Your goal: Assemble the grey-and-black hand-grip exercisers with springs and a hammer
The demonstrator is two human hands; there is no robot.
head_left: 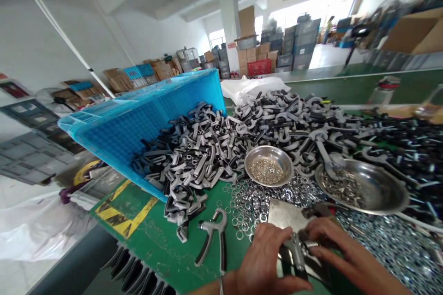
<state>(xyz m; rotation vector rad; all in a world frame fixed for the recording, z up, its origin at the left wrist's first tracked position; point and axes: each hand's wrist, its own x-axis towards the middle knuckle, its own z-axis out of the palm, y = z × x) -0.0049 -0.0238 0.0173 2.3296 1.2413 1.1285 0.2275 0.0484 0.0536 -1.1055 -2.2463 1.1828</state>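
At the lower right, my left hand (258, 262) is closed around a grey-and-black hand grip strengthener (296, 251) over a flat metal plate (282, 214). My right hand (341, 246) pinches the same piece from the other side, by a small coil spring (313, 244). My fingers hide part of the grip. A hammer (320, 209) lies just beyond my right hand. To the left of my hands, another hand grip strengthener (214, 235) rests on the green table. Loose metal rings (242, 221) are scattered between it and the plate.
A tipped blue crate (138, 106) spills grey-and-black handles (204, 147) onto the table. Two steel bowls, one with tiny parts (268, 148) and one with pins (384, 193), stand beyond my hands. Small metal nuts (391, 244) and black parts (411, 147) cover the right side.
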